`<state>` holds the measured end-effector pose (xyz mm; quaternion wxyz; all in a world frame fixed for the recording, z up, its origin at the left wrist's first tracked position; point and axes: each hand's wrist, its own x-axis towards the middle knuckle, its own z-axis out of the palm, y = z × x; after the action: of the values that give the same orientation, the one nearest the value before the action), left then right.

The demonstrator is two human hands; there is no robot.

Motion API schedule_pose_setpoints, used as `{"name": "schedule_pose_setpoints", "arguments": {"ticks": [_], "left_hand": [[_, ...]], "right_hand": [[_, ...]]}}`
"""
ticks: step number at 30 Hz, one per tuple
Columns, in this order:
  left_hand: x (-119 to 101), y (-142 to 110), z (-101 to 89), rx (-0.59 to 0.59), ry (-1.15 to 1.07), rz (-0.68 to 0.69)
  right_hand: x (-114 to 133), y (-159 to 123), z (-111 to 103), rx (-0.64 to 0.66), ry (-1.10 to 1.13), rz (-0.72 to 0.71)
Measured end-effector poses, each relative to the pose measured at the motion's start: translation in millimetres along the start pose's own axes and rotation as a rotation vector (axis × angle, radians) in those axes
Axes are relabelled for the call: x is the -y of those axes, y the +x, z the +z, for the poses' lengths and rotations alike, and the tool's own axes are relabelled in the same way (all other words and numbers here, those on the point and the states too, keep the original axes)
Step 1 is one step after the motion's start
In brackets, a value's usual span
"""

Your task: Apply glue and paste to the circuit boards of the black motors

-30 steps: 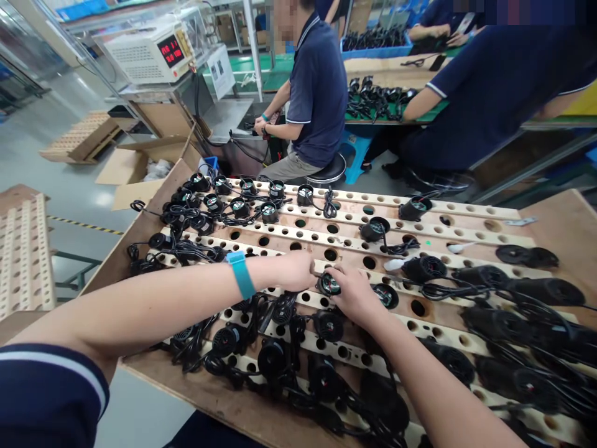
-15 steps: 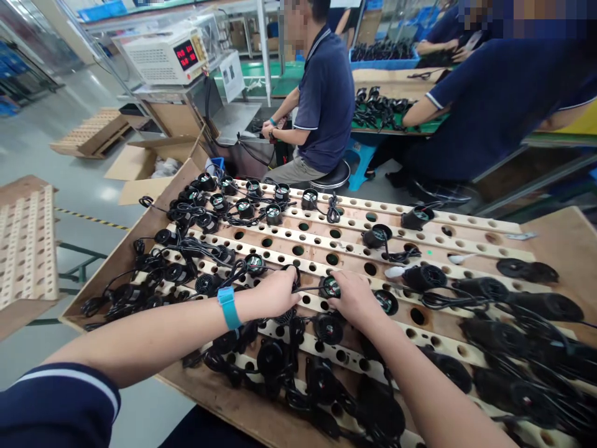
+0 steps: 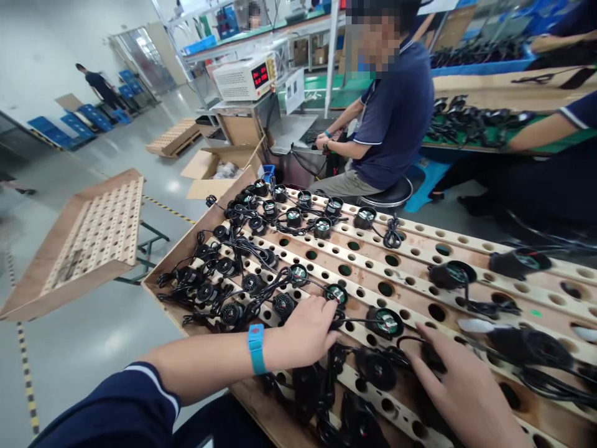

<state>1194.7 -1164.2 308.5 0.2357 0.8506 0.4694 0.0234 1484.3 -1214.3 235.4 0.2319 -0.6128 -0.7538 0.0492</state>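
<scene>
Round black motor housings with cables sit in a wooden tray (image 3: 186, 292) fitted with slats full of holes. My left hand (image 3: 310, 333), wearing a blue wristband, closes its fingers on a looped black cable (image 3: 338, 318). That cable runs right to a motor housing (image 3: 386, 322) with a green circuit board facing up. Over the slats to the right, my right hand (image 3: 461, 379) has its thumb and forefinger around another black motor housing (image 3: 435, 357), partly hidden by the hand. A thin cable arcs beside its fingertips. Another board-up housing (image 3: 336, 295) lies just beyond my left hand.
More motors and tangled cables (image 3: 233, 274) crowd the tray's left end. A seated co-worker (image 3: 392, 124) works beyond the far edge, near a power supply (image 3: 245, 78) with red digits. An open carton (image 3: 224, 171) and a second slatted tray (image 3: 93, 230) stand left.
The view has swung left. My right hand has left the motor housing it was touching and moved right to another one. My left hand stays at the cable, farther from my right hand.
</scene>
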Motion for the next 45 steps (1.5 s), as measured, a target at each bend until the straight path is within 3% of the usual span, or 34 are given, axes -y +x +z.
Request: {"name": "schedule_pose_setpoints", "arguments": {"ticks": [3,6,10,13,16,19,27,32,38,41,45], "left_hand": [[31.5,-13.2,-8.0,-0.178,0.02,-0.045],[71.8,-22.9,-20.7,-0.317,0.125,-0.203],[109.6,-28.0,-26.5,-0.176,0.124,-0.376],[118.4,-26.4,-22.6,-0.114,0.091,-0.37],[118.6,-24.2,-22.1,-0.143,0.075,-0.33],[117.3,-25.2,-26.4,-0.186,0.039,-0.275],[107.7,-33.1,-36.7,-0.19,0.005,-0.148],[110.6,-6.5,-56.3,-0.156,0.148,-0.054],[129.3,56.2,-72.1,-0.173,0.294,0.145],[139.7,83.3,-70.5,-0.092,0.307,0.142],[149.4,102.5,-64.7,0.029,0.302,0.081]], "right_hand": [[25.0,-0.7,-17.0,-0.059,0.036,0.006],[70.2,21.1,-12.0,-0.061,0.14,-0.091],[128.6,68.0,14.7,0.064,0.18,-0.192],[145.1,90.3,26.1,0.244,0.159,-0.243],[137.3,89.8,27.8,0.403,0.154,-0.315],[123.2,78.1,30.1,0.473,0.119,-0.35],[117.6,74.3,44.4,0.465,0.069,-0.386],[111.0,76.8,42.6,0.443,0.144,-0.375],[99.3,75.2,38.4,0.314,0.404,-0.227],[96.1,78.9,37.8,0.224,0.469,-0.093],[89.2,94.3,45.6,0.151,0.457,0.208]]}}
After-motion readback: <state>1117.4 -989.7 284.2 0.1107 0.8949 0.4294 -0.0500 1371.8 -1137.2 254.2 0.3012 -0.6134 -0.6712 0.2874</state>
